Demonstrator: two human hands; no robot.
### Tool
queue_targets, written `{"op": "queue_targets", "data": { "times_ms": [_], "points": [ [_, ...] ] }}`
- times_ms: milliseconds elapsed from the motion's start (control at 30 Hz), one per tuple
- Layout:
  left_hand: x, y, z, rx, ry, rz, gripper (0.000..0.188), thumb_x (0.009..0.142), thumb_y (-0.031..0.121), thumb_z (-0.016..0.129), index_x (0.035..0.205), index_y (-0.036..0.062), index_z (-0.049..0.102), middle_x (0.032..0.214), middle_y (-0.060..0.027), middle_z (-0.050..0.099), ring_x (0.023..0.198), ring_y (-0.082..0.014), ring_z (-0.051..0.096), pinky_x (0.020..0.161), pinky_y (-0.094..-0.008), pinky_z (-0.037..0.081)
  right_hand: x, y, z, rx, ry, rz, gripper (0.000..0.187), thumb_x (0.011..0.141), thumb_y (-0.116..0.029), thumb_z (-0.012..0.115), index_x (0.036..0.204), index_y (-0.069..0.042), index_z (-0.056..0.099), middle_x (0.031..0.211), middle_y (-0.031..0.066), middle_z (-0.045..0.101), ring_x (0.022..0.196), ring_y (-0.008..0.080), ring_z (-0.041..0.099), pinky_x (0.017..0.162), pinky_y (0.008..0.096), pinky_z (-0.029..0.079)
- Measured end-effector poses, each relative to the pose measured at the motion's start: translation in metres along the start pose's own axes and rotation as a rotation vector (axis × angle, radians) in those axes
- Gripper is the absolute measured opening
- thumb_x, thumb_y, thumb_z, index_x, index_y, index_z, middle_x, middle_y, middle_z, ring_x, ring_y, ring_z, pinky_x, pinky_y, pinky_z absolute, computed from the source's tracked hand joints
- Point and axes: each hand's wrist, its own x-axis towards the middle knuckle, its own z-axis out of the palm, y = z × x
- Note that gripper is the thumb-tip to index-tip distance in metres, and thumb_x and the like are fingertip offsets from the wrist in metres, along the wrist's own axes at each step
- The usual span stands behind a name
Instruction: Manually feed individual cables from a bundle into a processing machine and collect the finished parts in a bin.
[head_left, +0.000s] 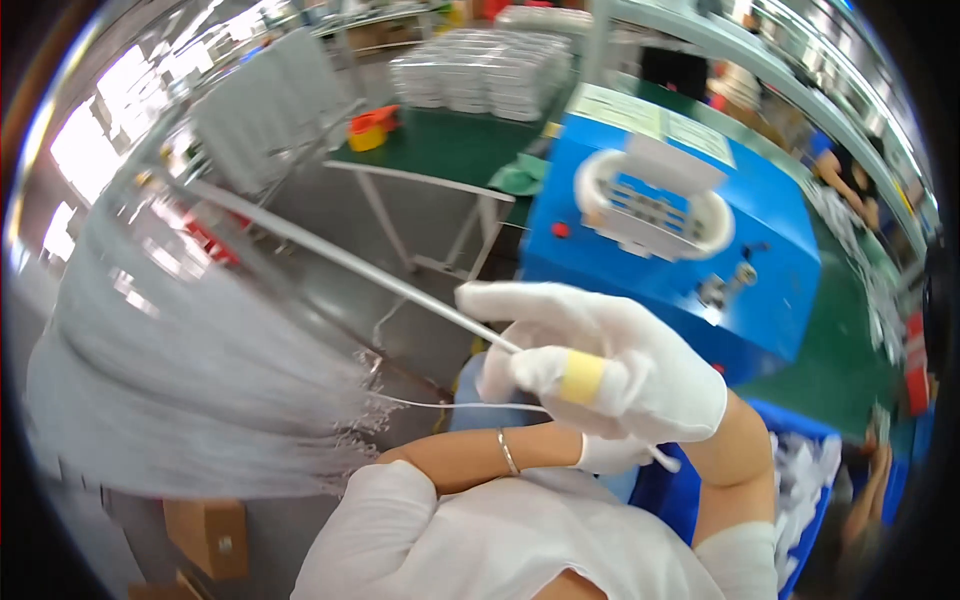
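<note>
My right hand [625,370], in a white glove with yellow tape on one digit, reaches in from the right. Its index finger points left and its other fingers curl. A straight white bar or cable [350,262] runs up to these fingers; whether they grip it is unclear. Below and partly behind is my left hand [610,455], also gloved, its fingers hidden. A thin white cable [455,405] stretches from the hanging bundle to behind my right hand. One short white end [664,459] sticks out beside my left hand. The large bundle of pale grey cables [190,370] hangs at left.
A blue machine [665,210] with a white guarded fixture stands ahead on a green bench [850,385]. Yellow and orange tape [368,132] and stacked clear trays [480,70] lie farther back. A blue bin [805,520] with white pieces is at right; a cardboard box [210,540] is lower left.
</note>
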Motion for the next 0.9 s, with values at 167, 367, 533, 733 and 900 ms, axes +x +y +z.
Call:
{"op": "queue_targets", "data": {
  "times_ms": [167,367,533,733,900],
  "points": [
    [0.025,0.037,-0.038,-0.023,0.002,-0.104,0.036,0.068,0.009,0.076,0.102,0.0057,0.064,0.081,-0.008,0.061,0.082,-0.0186,0.062,0.072,-0.0286,0.05,-0.062,0.015,-0.052,-0.182,0.333,-0.102,0.035,0.086,-0.021,0.06,0.106,0.008,0.063,0.062,-0.0017,0.05,0.05,0.003,0.041,0.045,0.0188,0.033],
    [-0.074,0.063,-0.12,-0.486,0.561,0.563,0.018,0.078,0.007,0.063,0.064,0.0063,0.052,0.053,-0.0034,0.051,0.044,-0.0103,0.049,0.039,-0.0222,0.037,-0.177,0.113,-0.14,0.634,0.182,-0.662,0.055,0.098,-0.035,0.042,0.138,0.003,0.034,0.053,-0.0011,0.037,0.034,0.0046,0.025,0.029,0.0212,0.022],
    [-0.133,0.052,-0.125,-0.688,0.671,0.581,0.007,0.084,0.003,0.055,0.078,0.0052,0.051,0.058,-0.0059,0.054,0.038,-0.0128,0.047,0.033,-0.0223,0.033,-0.246,0.181,-0.168,0.754,0.475,-0.738,0.067,0.098,-0.052,0.023,0.142,0.0,0.029,0.058,0.007,0.045,0.036,0.0092,0.029,0.036,0.0235,0.03],
    [-0.039,0.05,-0.039,-0.959,0.531,-0.063,0.028,0.091,0.031,0.053,0.084,0.0042,0.054,0.072,-0.0032,0.053,0.046,-0.0085,0.042,0.045,-0.0233,0.038,-0.192,0.105,-0.118,-1.355,1.7,-0.526,0.044,0.097,-0.032,0.046,0.12,0.004,0.055,0.114,0.0181,0.06,0.093,0.0196,0.061,0.082,0.0296,0.047],
    [0.058,0.082,0.004,-1.276,0.165,-0.256,0.037,0.091,0.038,0.059,0.095,0.0014,0.057,0.059,-0.0005,0.051,0.048,-0.0066,0.046,0.041,-0.0207,0.034,-0.152,0.056,-0.039,-1.101,1.038,-0.616,0.042,0.09,-0.036,0.057,0.097,0.005,0.066,0.083,0.0128,0.065,0.068,0.016,0.059,0.06,0.026,0.044]
  ]
}}
